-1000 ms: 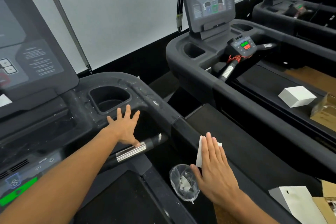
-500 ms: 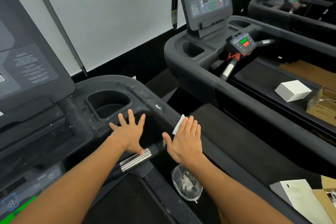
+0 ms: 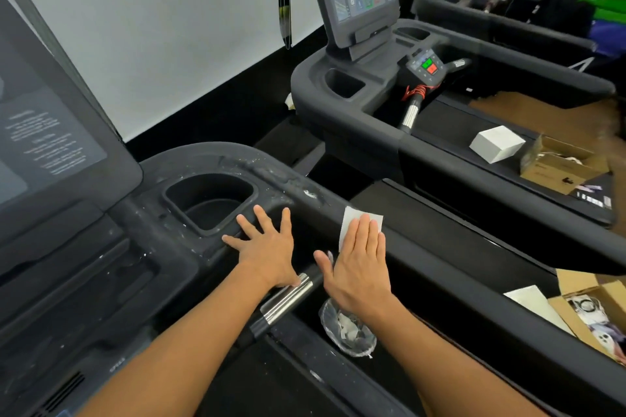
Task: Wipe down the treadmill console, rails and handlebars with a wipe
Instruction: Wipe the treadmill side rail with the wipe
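Observation:
A white wipe (image 3: 352,218) lies flat on the dark right side rail (image 3: 474,257) of the near treadmill, and my right hand (image 3: 359,267) presses it down with straight fingers. My left hand (image 3: 267,247) rests flat with spread fingers on the dusty console tray beside the cup holder (image 3: 210,201). A chrome-banded handlebar (image 3: 288,300) runs under and between both hands. The console screen (image 3: 44,142) rises at far left. White dust speckles the tray and rail corner.
A crumpled clear plastic bag (image 3: 349,332) lies on the deck edge below my right hand. A second treadmill (image 3: 359,95) stands to the right with a white box (image 3: 496,144) and cardboard boxes (image 3: 559,164) on its belt. More cartons (image 3: 596,311) sit at lower right.
My right hand has slid the wipe forward along the right rail, from near the plastic bag up toward the console corner. My left hand has stayed on the tray.

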Demonstrator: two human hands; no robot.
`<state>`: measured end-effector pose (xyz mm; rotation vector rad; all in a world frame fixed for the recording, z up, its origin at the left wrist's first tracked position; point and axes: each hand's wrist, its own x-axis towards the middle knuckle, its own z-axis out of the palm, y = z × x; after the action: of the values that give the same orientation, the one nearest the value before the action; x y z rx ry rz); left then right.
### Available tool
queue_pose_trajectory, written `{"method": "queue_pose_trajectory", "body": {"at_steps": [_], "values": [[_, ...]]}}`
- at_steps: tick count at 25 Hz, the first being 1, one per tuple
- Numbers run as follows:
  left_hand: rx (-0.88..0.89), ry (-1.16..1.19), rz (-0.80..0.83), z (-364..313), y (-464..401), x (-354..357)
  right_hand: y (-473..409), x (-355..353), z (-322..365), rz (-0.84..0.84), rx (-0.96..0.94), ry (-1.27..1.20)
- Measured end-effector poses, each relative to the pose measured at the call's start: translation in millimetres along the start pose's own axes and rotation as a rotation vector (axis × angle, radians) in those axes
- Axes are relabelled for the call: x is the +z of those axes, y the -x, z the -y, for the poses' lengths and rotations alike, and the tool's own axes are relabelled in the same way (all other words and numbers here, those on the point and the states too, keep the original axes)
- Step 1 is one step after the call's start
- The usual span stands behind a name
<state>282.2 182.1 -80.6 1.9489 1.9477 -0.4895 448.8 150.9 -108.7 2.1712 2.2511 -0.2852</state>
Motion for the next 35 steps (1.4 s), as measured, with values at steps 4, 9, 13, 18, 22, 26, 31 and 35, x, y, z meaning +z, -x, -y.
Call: {"method": "queue_pose_trajectory", "body": {"at_steps": [4,9,13,18,22,26,31,35], "values": [[-0.025,0.166,-0.049,17.2,2.9,-5.8,-38.5,-9.9,3.1,-0.01,0.074,-0.069],[-0.11,0.232,-0.133,50.4,10.2,5.2,-58.8,-13.7,-9.7,-0.039,0.093,-0.018],[-0.088,0.143,-0.164,78.7,14.5,17.8,-9.5,4.0,-25.5,-0.035,-0.052,0.08],[-0.002,0.013,-0.265,106.1,17.8,24.2,-10.3,-2.9,-38.8,-0.001,-0.148,0.096],[0.001,0.018,-0.239,109.6,15.1,26.4,-63.3,-11.7,-14.7,0.013,-0.064,-0.056],[0.004,-0.024,-0.205,110.6,15.2,25.5,-108.0,-42.8,-4.8,0.237,0.027,-0.208],[0.004,-0.047,-0.18,110.0,15.5,24.2,-46.2,-21.6,-41.6,-0.012,-0.183,0.08],[0.017,-0.03,-0.179,110.2,15.2,22.1,-2.5,-19.7,-98.4,0.008,-0.335,0.263]]}}
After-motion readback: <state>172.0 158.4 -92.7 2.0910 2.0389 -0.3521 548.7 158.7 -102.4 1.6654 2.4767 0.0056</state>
